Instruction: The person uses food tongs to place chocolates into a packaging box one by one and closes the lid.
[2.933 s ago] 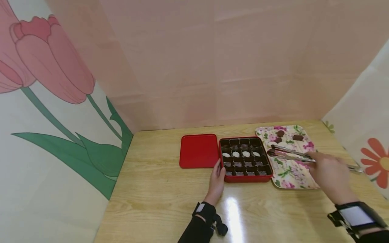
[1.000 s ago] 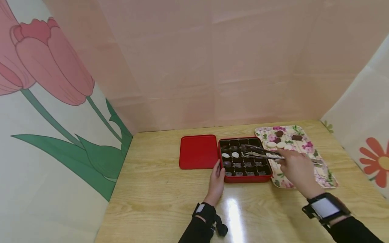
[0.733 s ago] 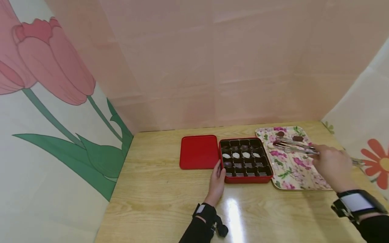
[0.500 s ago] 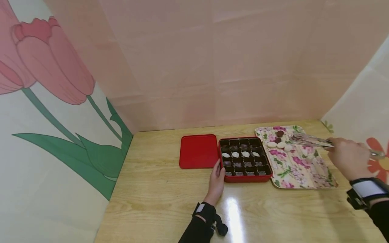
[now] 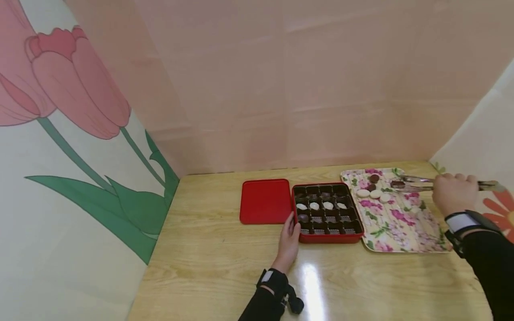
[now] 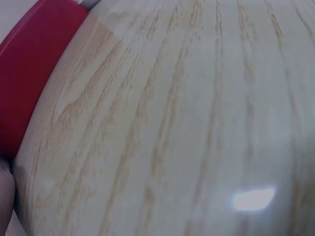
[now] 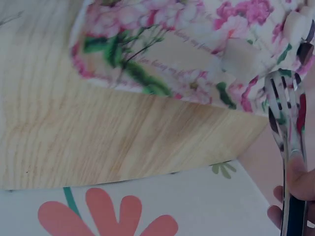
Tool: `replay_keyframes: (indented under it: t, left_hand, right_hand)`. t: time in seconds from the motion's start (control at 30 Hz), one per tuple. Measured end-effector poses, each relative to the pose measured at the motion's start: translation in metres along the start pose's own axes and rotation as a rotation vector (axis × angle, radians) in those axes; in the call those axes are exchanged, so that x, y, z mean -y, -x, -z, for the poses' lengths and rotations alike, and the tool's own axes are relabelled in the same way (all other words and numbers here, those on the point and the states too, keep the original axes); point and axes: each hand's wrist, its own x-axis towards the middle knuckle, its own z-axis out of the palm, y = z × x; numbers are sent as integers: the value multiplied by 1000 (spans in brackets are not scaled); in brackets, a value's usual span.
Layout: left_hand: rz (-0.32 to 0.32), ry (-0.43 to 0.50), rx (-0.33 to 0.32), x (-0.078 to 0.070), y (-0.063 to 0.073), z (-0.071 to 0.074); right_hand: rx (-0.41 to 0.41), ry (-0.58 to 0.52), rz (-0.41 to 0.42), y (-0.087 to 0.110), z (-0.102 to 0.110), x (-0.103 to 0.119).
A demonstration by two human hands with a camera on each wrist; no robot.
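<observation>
My left hand rests with extended fingers against the front left corner of a red box. The box has a dark insert divided into compartments. One row holds white oval pieces; a dark round piece sits at the left of the row in front. My right hand grips metal tongs by the handle. Their slotted tips are at a dark oblong piece on the floral tray. White ovals and dark round pieces lie left of the tips.
A flat red lid lies on the wooden table, left of the box. Behind the table rises a pinkish wall sheet, with flower-printed sheets at the sides.
The tongs have swung right, from over the box to the tray's far right part. A dark round piece has appeared in the box since the earliest frame. My left hand has stayed.
</observation>
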Motion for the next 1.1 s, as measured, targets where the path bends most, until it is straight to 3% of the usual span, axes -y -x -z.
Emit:
replay_keyframes:
  t: [0.13, 0.3, 0.43, 0.53, 0.67, 0.97, 1.1]
  left_hand:
    - [-4, 9, 5, 1, -1, -1]
    - [1, 16, 15, 0, -1, -3]
    - [-9, 8, 19, -1, -1, -2]
    - [2, 8, 18, -1, -1, -1]
    - [3, 4, 19, 0, 0, 2]
    - [-20, 1, 14, 3, -3, 3]
    - [-18, -4, 7, 2, -1, 0]
  right_hand:
    - [49, 67, -7, -11, 0, 4]
    - [103, 75, -52, -10, 6, 3]
    - [74, 24, -55, -1, 16, 3]
    - [-9, -19, 13, 6, 27, 8]
    - [-67, 15, 118, 19, 45, 27]
    - [-337, 8, 404, 53, 79, 104]
    - [-381, -21, 520, 61, 82, 137]
